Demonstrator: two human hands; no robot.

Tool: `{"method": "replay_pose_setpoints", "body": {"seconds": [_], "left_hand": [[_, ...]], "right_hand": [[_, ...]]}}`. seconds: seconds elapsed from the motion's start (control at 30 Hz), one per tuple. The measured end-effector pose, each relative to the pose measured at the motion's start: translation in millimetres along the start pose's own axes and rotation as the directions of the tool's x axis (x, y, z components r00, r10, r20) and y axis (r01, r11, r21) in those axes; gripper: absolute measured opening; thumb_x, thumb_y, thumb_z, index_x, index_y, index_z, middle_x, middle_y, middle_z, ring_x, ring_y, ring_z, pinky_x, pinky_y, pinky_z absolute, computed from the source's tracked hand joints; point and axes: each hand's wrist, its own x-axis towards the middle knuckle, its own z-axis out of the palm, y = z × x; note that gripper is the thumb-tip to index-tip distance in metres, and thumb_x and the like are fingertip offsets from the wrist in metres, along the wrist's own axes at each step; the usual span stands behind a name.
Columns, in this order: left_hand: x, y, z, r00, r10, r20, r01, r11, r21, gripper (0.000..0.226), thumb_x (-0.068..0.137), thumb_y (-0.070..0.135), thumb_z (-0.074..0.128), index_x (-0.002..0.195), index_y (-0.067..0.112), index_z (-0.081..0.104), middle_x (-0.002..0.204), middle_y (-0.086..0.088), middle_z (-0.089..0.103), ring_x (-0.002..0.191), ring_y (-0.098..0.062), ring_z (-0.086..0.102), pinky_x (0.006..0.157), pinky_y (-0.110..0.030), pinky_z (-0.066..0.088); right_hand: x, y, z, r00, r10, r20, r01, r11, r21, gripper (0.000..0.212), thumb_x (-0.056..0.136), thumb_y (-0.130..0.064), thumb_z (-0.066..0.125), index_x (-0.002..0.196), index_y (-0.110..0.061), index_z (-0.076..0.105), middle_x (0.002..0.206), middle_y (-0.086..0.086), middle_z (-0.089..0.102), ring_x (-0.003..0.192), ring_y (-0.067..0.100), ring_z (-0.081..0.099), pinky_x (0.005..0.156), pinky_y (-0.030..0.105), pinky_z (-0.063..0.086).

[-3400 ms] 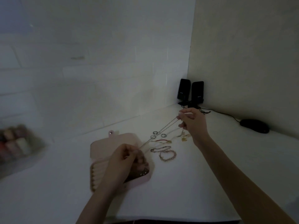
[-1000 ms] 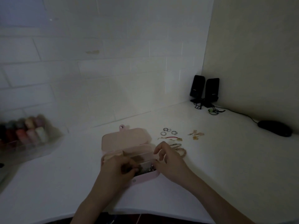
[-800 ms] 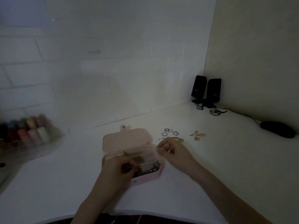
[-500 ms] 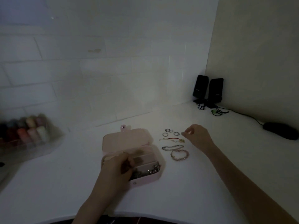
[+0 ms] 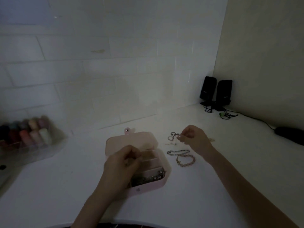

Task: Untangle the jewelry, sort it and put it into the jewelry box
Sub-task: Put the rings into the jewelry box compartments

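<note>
Left hand [image 5: 122,163], fingers curled, steadies the open jewelry box [image 5: 153,162] at centre; right hand [image 5: 194,139] pinches at the rings [image 5: 172,136], likely to box them.

Obstacles, white counter [image 5: 213,186]:
- Pink jewelry box [image 5: 148,185], open, lid laid back toward the tiled wall; left hand [image 5: 121,163] lies over its left half.
- Small rings [image 5: 171,136], chain bracelet [image 5: 178,152] and beaded bracelet [image 5: 185,160], just right of the box; right hand [image 5: 194,137] over the rings.
- Clear organiser of coloured bottles [image 5: 29,137], far left.
- Two black speakers [image 5: 216,92] with cables, back corner.
- Black mouse [image 5: 290,134], far right.

Free room: bare counter in front of the box and right of the bracelets.
</note>
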Motion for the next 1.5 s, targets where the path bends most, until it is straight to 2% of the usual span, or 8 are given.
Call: {"method": "replay_pose_setpoints", "body": {"seconds": [0.07,0.2,0.3,0.53,0.7,0.97,1.17,1.5], "left_hand": [[10.9,8.6,1.2,1.000,-0.007,0.015,0.007,0.999,-0.041,0.020,0.072,0.046,0.061,0.085,0.031,0.064,0.087,0.022,0.066,0.090,-0.001,0.062,0.083,-0.031,0.050],[38.0,24.8,14.5,0.993,0.002,0.121,0.016,0.989,-0.150,0.023,0.085,0.023,0.065,0.108,0.024,0.064,0.106,0.014,0.066,0.104,-0.004,0.059,0.092,-0.016,0.045],[49.9,25.9,22.8,0.987,-0.018,0.162,0.038,0.992,-0.119,0.005,0.086,0.023,0.064,0.086,0.018,0.066,0.084,0.004,0.068,0.082,-0.010,0.063,0.081,-0.030,0.052],[38.6,11.4,13.4,0.995,-0.091,0.034,0.097,0.936,-0.337,0.012,0.086,0.010,0.064,0.075,0.009,0.068,0.069,-0.002,0.072,0.068,-0.009,0.066,0.069,-0.018,0.049],[25.7,3.6,3.5,0.992,-0.119,0.053,0.130,0.916,-0.379,0.018,0.087,0.014,0.063,0.071,0.011,0.071,0.071,-0.007,0.071,0.068,-0.012,0.062,0.069,-0.026,0.046],[4.9,-11.7,-18.2,0.999,0.035,0.023,-0.035,0.999,0.036,0.029,0.080,0.012,0.071,0.072,0.040,0.068,0.076,0.031,0.067,0.074,0.007,0.063,0.064,-0.005,0.042],[3.7,-15.7,-17.3,0.994,0.046,0.103,-0.060,0.989,0.134,0.028,0.074,0.013,0.076,0.073,0.040,0.071,0.069,0.031,0.064,0.075,0.011,0.059,0.063,-0.004,0.040],[5.6,-16.9,-10.2,0.960,0.167,0.224,-0.209,0.961,0.178,0.023,0.066,0.041,0.070,0.088,0.045,0.064,0.074,0.030,0.061,0.081,0.002,0.054,0.074,-0.018,0.043]], "right_hand": [[-5.5,-17.0,2.5,0.994,-0.063,0.086,0.053,0.992,0.117,0.016,0.079,-0.010,0.074,0.076,-0.009,0.058,0.067,0.020,0.063,0.066,0.023,0.056,0.066,0.035,0.043],[-12.2,-51.1,16.9,0.951,-0.131,0.281,0.032,0.943,0.332,0.011,0.083,0.002,0.066,0.085,-0.007,0.060,0.077,0.016,0.061,0.069,0.013,0.062,0.068,0.023,0.052],[-15.0,-61.9,27.9,0.926,-0.149,0.347,-0.004,0.914,0.405,0.015,0.086,0.005,0.060,0.087,-0.009,0.064,0.080,0.009,0.064,0.076,0.017,0.064,0.074,0.028,0.054],[-27.3,-54.0,44.5,0.896,-0.025,0.444,-0.220,0.843,0.490,0.023,0.062,-0.001,0.047,0.077,-0.009,0.062,0.063,0.006,0.043,0.055,0.013,0.038,0.051,0.025,0.034],[-30.5,-54.3,48.7,0.909,-0.022,0.417,-0.154,0.910,0.384,0.024,0.073,0.011,0.051,0.076,-0.009,0.064,0.065,0.011,0.050,0.052,0.014,0.042,0.048,0.024,0.035],[-38.4,-48.1,45.3,0.900,-0.079,0.428,-0.016,0.977,0.214,0.013,0.080,0.004,0.069,0.089,-0.003,0.063,0.071,0.008,0.067,0.062,0.012,0.061,0.054,0.019,0.046],[-37.1,-47.2,42.3,0.900,-0.166,0.403,0.192,0.981,-0.024,0.011,0.073,-0.011,0.079,0.073,-0.016,0.070,0.066,0.002,0.070,0.060,0.002,0.059,0.057,0.012,0.040],[-39.5,-52.4,23.1,0.860,-0.153,0.487,0.252,0.957,-0.145,0.006,0.072,-0.020,0.081,0.073,-0.020,0.074,0.055,-0.014,0.053,0.051,0.002,0.040,0.052,0.015,0.032]]}}
